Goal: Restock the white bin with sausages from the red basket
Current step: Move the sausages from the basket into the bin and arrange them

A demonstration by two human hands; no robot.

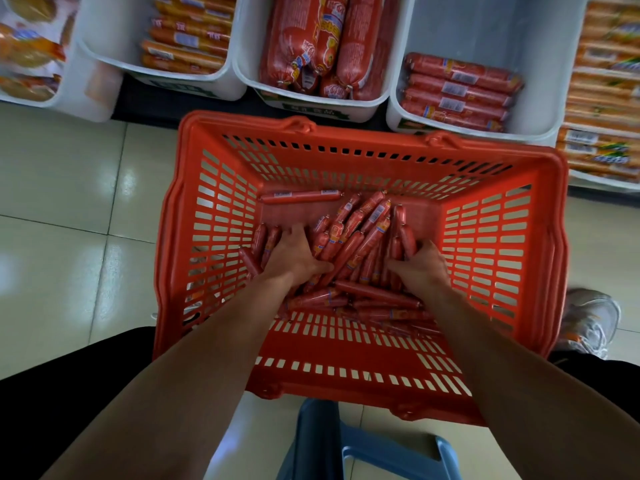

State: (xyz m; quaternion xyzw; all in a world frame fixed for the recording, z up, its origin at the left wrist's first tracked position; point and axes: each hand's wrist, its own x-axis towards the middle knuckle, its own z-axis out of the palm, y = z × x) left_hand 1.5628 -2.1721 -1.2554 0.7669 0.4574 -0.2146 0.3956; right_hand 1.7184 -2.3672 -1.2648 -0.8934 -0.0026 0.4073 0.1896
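red sausages [349,244] lie heaped in the red basket [346,131]; the white bin [485,29] beyond sits barely filled.

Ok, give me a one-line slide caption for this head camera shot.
Left hand and right hand gather sausages in the red basket, near a part-filled white bin.

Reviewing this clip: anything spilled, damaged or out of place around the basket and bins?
Nothing spilled or damaged. The small red sausages lie in a jumbled heap in the red slotted plastic basket, and one sausage lies alone, crosswise, by the far wall. None show on the tiled floor.
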